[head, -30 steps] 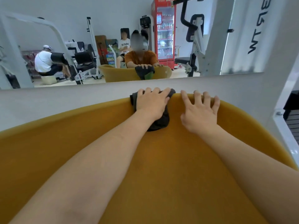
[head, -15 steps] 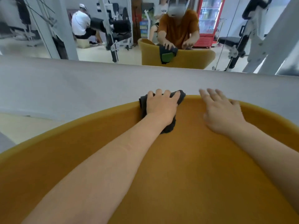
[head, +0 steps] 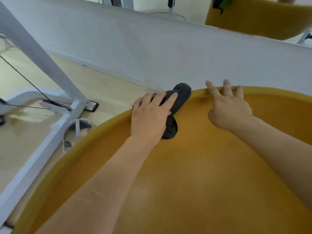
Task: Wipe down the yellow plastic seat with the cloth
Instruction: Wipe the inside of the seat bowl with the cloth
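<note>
Seat [head: 202, 166] fills the lower R of view, approx 3 to 7 o'clock. Its curved rim [head: 273, 93] runs along the top, close to the white wall [head: 152, 48]. Cloth [head: 182, 93], dark grey and bunched into a roll, sits on the rim near view centre, a bit toward 12 o'clock.

L hand [head: 150, 115] lies on top of it, palm down. Its fingers [head: 170, 98] are close together, bent over the roll and clamped on it, pressing it to the rim; thumb not visible. From the L fingertips the cloth pokes out at 1 o'clock, past the rim edge. Another end bulges from under the palm at 5 o'clock, on the seat's inner face.

R hand [head: 229, 110] is just beside, at 3 o'clock from the cloth, not touching it. Its fingers [head: 213, 90] are spread apart, tips on the rim, holding nothing. The index points to 11 o'clock, toward the cloth's top end, w/ a small gap between.

Both forearms are bare and reach in over the seat from 6 and 4 o'clock. Pale floor [head: 101, 85] at 9–10 o'clock, w/ a white metal frame [head: 42, 53] standing on it. Mirror [head: 253, 17] at 1 o'clock, above the wall, shows a yellow seat w/ a dark cloth.
</note>
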Tool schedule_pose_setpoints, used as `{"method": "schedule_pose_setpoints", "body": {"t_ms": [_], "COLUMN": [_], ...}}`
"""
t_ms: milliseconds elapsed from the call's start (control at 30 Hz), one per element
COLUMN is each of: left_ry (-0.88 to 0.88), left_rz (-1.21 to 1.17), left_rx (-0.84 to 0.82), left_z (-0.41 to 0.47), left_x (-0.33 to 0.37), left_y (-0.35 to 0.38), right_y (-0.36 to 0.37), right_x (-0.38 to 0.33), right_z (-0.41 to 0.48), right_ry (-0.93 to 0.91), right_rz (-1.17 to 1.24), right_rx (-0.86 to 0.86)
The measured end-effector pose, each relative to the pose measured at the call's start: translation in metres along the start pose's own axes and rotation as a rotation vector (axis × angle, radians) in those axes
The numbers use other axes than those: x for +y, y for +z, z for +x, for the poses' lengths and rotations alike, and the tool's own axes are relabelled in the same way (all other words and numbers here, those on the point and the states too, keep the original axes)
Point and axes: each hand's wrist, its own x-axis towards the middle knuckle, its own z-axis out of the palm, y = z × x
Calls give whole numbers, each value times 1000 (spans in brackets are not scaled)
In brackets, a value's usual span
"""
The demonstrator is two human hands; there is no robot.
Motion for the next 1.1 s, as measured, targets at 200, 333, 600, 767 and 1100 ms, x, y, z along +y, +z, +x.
{"method": "schedule_pose_setpoints", "body": {"t_ms": [200,333,600,767,1100], "left_ry": [-36,-68,-363,-447,-826], "left_rz": [-421,-610,-229,-439,-1161], "left_rx": [-51,-179,-206,-169,-162], "left_z": [-16,-22,-110,-100,-99], "left_x": [-37,-52,-113,-114,-130], "left_y": [-34,-62,-77,-74,-95], "right_y": [-7,-21,-32,-31,21], "right_x": [-101,-123,-99,-100,-265], "right_z": [-35,-44,-44,-33,-132], "right_ry": [-458,-452,87,182,-271], "right_rz": [116,-56,490,558,413], "right_rx": [44,189,230,191,63]}}
